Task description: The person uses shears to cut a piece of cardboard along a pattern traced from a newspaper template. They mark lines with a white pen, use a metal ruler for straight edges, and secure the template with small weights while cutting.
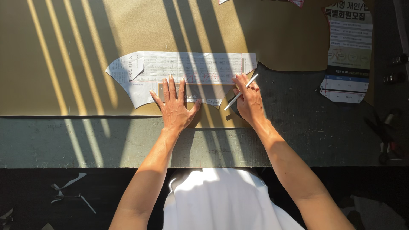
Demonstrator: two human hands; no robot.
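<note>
Olive fabric (64, 55): spread over dark worktable (128, 145)
Paper pattern (187, 68): flat on fabric, near its lower edge
Left hand (174, 104): palm down, fingers spread, pressing pattern
Right hand (249, 100): fingers pinched on white marking stick (241, 92), at pattern's right end

The paper pattern piece (183, 72) is white with fine grey print and red lines, the marking pencil (241, 92) white, the fabric sheet (64, 51) olive-tan striped by sunlight, the desk (85, 142) grey-green, the printed flyer (347, 51) white-and-blue.

paper pattern (183, 70) | white, printed, flat on tan sheet | white pencil (241, 92) | slanted
</note>
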